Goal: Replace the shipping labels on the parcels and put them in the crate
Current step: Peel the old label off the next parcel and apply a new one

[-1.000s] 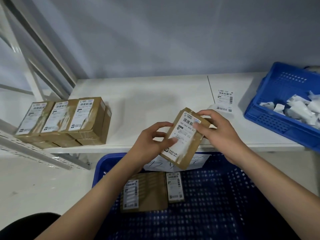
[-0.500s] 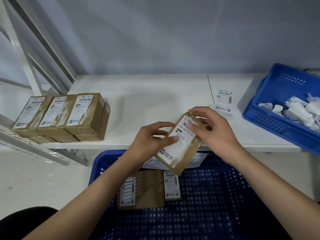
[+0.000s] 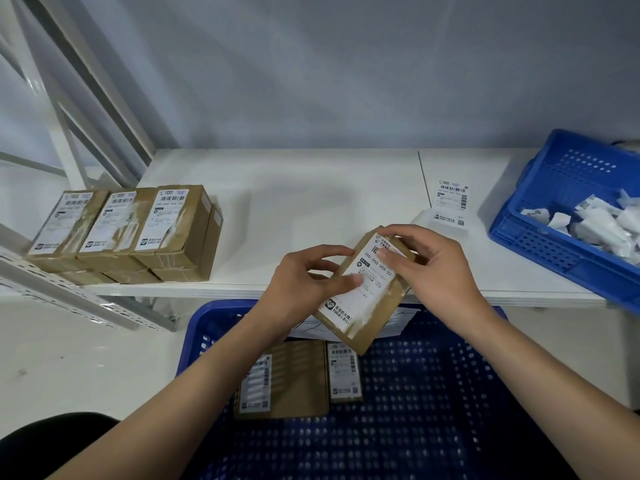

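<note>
I hold a cardboard parcel (image 3: 363, 292) tilted, above the worktop's (image 3: 294, 209) front edge and the far rim of the big blue crate (image 3: 433, 410). My left hand (image 3: 301, 289) grips its left side, thumb pressed on the white label (image 3: 360, 289); my right hand (image 3: 436, 268) curls round its top corner, thumb on the label's upper end. Two labelled parcels (image 3: 298, 379) lie flat in the crate. More parcels (image 3: 124, 230) are stacked at the worktop's left end, a loose label (image 3: 450, 204) lies toward the right, and beside it a smaller blue crate (image 3: 561, 216) holds crumpled paper.

Left hand (image 3: 304, 282) and right hand (image 3: 433, 268) meet mid-air, fingers (image 3: 389, 252) curled, forearms converging.
</note>
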